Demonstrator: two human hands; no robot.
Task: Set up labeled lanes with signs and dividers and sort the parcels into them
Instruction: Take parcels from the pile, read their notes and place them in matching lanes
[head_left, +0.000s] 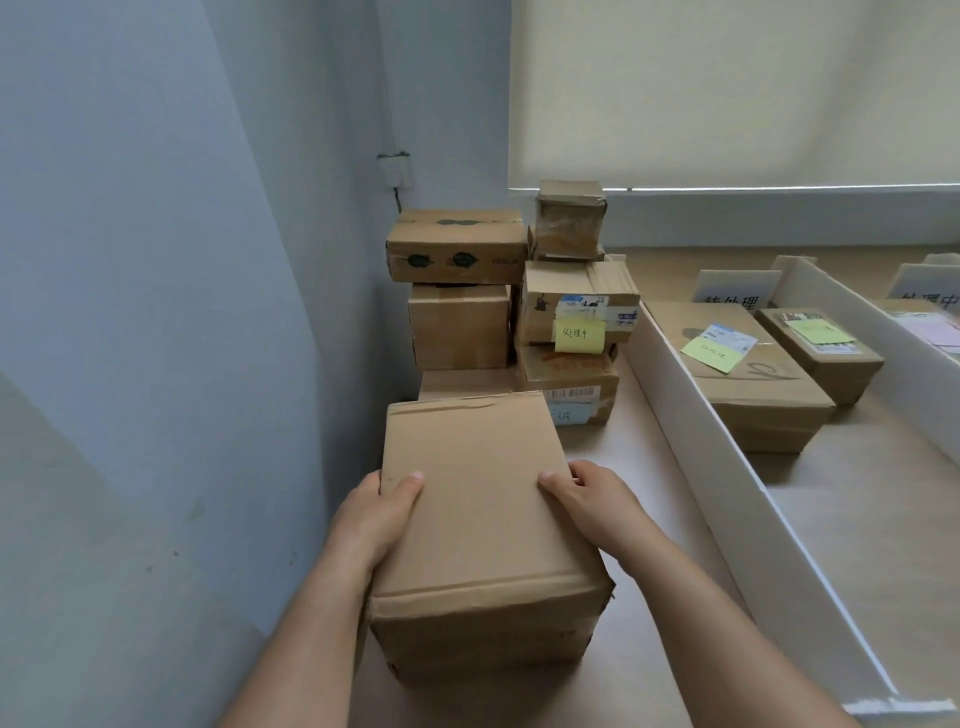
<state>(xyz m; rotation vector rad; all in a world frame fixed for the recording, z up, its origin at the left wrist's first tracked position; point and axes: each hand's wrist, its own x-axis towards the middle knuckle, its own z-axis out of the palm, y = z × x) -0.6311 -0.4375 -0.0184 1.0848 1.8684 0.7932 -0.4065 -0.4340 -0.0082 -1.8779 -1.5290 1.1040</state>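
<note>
On the table (649, 467), left hand (376, 512) and right hand (589, 499) grip a plain parcel (478, 509), apparently lifted.

The scene is softly and evenly lit by daylight filtering through a drawn roller blind (727, 88), with a thin bright strip glowing along its lower edge. The blue-grey wall (130, 312) sits dimmer, with broad diagonal bands of shade. Shadows are faint and diffuse, darkest between the stacked cardboard boxes (514, 301). No harsh glare appears. Wide-angle distortion bends the white divider (727, 467) and stretches the forearms at the bottom edge. Detail is slightly soft; the small label print is unreadable.
</note>
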